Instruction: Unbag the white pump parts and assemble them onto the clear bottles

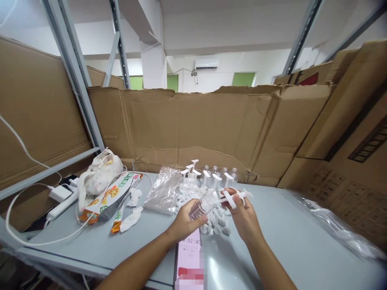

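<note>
My left hand is wrapped round a clear ribbed plastic bottle, tilted with its mouth toward the right. In my right hand is a white pump head, its stem pointing left to the bottle's mouth; whether the stem is inside the neck I cannot tell. Just beyond and below my hands lies a pile of white pump parts. Several white pump heads stand upright behind it. At the back, several clear bottles stand near the cardboard.
Under my left wrist a phone displays a running time. A clear plastic bag, torn white paper, a snack box, a cloth bag and a power strip lie left. Cardboard walls the back; plastic film lies right.
</note>
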Demonstrator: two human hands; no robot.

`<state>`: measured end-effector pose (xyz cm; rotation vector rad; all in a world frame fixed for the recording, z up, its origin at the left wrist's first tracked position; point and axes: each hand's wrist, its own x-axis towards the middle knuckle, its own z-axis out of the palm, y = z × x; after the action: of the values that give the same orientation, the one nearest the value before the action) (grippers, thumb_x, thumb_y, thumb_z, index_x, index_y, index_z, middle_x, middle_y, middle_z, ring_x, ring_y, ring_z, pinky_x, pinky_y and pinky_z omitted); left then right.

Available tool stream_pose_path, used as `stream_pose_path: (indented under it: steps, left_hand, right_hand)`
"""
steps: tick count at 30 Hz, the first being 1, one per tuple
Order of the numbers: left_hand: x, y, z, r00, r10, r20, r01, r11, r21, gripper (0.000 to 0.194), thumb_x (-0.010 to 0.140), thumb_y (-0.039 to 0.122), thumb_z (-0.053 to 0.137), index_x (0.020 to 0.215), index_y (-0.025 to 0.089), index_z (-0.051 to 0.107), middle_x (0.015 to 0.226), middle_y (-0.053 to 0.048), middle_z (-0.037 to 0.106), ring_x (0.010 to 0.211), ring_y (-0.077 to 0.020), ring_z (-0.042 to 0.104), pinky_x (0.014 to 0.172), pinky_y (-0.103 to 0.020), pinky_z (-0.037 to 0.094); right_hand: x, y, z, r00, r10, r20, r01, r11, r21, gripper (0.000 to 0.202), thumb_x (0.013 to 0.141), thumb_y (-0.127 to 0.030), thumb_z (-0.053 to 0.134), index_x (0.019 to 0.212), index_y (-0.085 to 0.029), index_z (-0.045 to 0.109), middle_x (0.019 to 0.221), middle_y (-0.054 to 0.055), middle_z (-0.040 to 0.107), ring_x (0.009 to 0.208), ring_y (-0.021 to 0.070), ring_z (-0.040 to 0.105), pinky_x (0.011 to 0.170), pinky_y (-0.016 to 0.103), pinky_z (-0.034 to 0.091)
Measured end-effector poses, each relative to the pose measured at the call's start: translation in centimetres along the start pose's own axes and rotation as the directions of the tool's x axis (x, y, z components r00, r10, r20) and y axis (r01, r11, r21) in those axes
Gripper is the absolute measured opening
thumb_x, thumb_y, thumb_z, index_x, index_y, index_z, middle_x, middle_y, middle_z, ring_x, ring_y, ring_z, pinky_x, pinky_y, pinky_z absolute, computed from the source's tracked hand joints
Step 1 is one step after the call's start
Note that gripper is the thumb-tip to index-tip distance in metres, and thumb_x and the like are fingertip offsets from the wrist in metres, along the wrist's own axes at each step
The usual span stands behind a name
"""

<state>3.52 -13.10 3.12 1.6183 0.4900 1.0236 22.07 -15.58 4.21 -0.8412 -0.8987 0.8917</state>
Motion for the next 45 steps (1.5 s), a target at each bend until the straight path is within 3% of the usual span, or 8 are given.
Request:
stream_pose_path:
  steps: [9, 13, 17, 21, 28, 33, 40, 45]
  left_hand:
    - [-0.3, 0.4, -0.2, 0.998, -0.002, -0.063, 0.006, 0.998, 0.055, 0.037, 0.075, 0.033, 0.066, 0.105, 0.014, 0.056, 0.103, -0.008, 0.062, 0.099, -0.0218, 0.056, 0.088, -0.031, 0.040]
    - [0.0, 0.5, -0.7, 0.979, -0.094, -0.180, 0.066, 0.985, -0.157, 0.040, 0.074, 0.038, 0.067, 0.105, 0.014, 0.057, 0.106, -0.011, 0.063, 0.101, -0.0253, 0.057, 0.091, -0.037, 0.040]
    - [0.1, 0.9, -0.5, 0.974, -0.227, -0.024, 0.169, 0.786, -0.594, 0.046, 0.071, 0.041, 0.069, 0.108, 0.014, 0.058, 0.119, -0.015, 0.059, 0.115, -0.0302, 0.052, 0.101, -0.044, 0.033]
    - [-0.1, 1.2, -0.2, 0.940, -0.295, 0.169, 0.315, 0.571, -0.758, 0.033, 0.076, 0.034, 0.065, 0.100, 0.012, 0.063, 0.112, -0.013, 0.063, 0.115, -0.0305, 0.053, 0.107, -0.046, 0.026]
    - [-0.1, 0.8, -0.4, 0.932, -0.312, 0.186, 0.319, 0.457, -0.830, 0.030, 0.079, 0.028, 0.062, 0.100, 0.008, 0.063, 0.099, -0.013, 0.067, 0.101, -0.0252, 0.061, 0.107, -0.045, 0.029]
    - [0.1, 0.9, -0.4, 0.920, -0.345, 0.186, 0.344, 0.484, -0.805, 0.031, 0.079, 0.031, 0.062, 0.100, 0.008, 0.062, 0.098, -0.013, 0.067, 0.100, -0.0262, 0.062, 0.105, -0.044, 0.031]
    - [0.1, 0.7, -0.1, 0.923, -0.373, 0.097, 0.348, 0.702, -0.621, 0.029, 0.073, 0.026, 0.070, 0.098, 0.012, 0.065, 0.099, -0.010, 0.067, 0.096, -0.0234, 0.063, 0.099, -0.043, 0.038]
    - [0.0, 0.2, -0.1, 0.920, -0.376, 0.111, 0.374, 0.756, -0.537, 0.038, 0.070, 0.030, 0.073, 0.101, 0.013, 0.062, 0.111, -0.014, 0.063, 0.102, -0.0272, 0.061, 0.098, -0.043, 0.039]
  right_hand:
    - [0.5, -1.5, -0.1, 0.984, -0.073, -0.160, 0.105, 0.973, 0.203, 0.032, 0.074, -0.051, 0.063, 0.091, -0.024, 0.063, 0.086, 0.001, 0.067, 0.047, 0.0068, 0.050, 0.047, 0.023, 0.042]
    - [1.4, -2.2, -1.3, 0.960, -0.118, -0.254, 0.169, 0.968, 0.186, 0.028, 0.076, -0.050, 0.061, 0.090, -0.025, 0.063, 0.087, 0.000, 0.066, 0.051, 0.0084, 0.053, 0.050, 0.024, 0.047]
    - [1.1, -0.9, -0.8, 0.988, -0.006, -0.156, 0.019, 0.997, 0.077, 0.031, 0.069, -0.047, 0.069, 0.088, -0.023, 0.065, 0.084, 0.002, 0.067, 0.056, 0.0135, 0.058, 0.059, 0.031, 0.051]
    - [-0.1, 1.0, 0.8, 0.998, 0.054, 0.029, -0.051, 0.993, -0.109, 0.034, 0.072, -0.046, 0.066, 0.096, -0.022, 0.065, 0.093, 0.006, 0.069, 0.073, 0.0207, 0.063, 0.073, 0.038, 0.050]
    - [-0.5, 1.7, 1.4, 0.962, -0.180, 0.207, 0.265, 0.809, -0.525, 0.037, 0.069, -0.051, 0.067, 0.093, -0.023, 0.070, 0.110, 0.011, 0.064, 0.110, 0.0313, 0.053, 0.095, 0.047, 0.038]
    - [-0.3, 1.2, 0.8, 0.926, -0.210, 0.313, 0.348, 0.795, -0.496, 0.041, 0.084, -0.054, 0.045, 0.099, -0.025, 0.069, 0.116, 0.010, 0.061, 0.113, 0.0275, 0.052, 0.098, 0.045, 0.036]
    - [-0.3, 1.1, 1.4, 0.934, -0.204, 0.292, 0.334, 0.787, -0.519, 0.030, 0.081, -0.041, 0.057, 0.105, -0.025, 0.065, 0.113, 0.008, 0.062, 0.108, 0.0254, 0.054, 0.089, 0.041, 0.044]
    - [-0.2, 0.0, 1.0, 0.936, -0.273, 0.224, 0.353, 0.709, -0.610, 0.026, 0.081, -0.044, 0.056, 0.087, -0.024, 0.072, 0.098, 0.008, 0.068, 0.096, 0.0267, 0.058, 0.085, 0.042, 0.044]
